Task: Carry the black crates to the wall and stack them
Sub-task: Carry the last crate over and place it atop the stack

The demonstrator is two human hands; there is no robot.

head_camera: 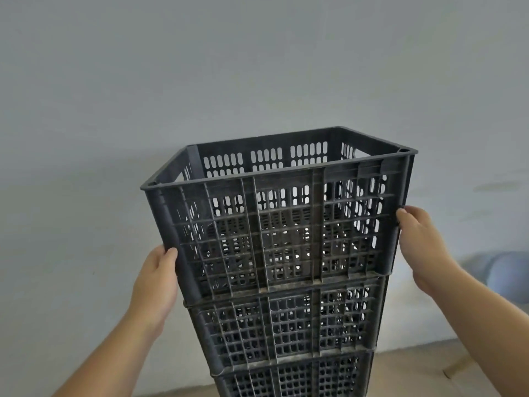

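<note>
Three black slotted crates stand stacked against the pale wall. The top crate sits on the middle crate, with the bottom crate cut off by the frame edge. My left hand holds the top crate's left side low down, thumb wrapped round the front corner. On the crate's right side, higher up, my right hand holds it with the thumb at the front corner. The fingers of both hands are hidden behind the side walls. The top crate is empty and sits slightly skewed.
The grey-white wall rises directly behind the stack. A bluish rounded object lies by the wall at the right. Brown floor shows at the bottom, with a cardboard sheet edge at the right.
</note>
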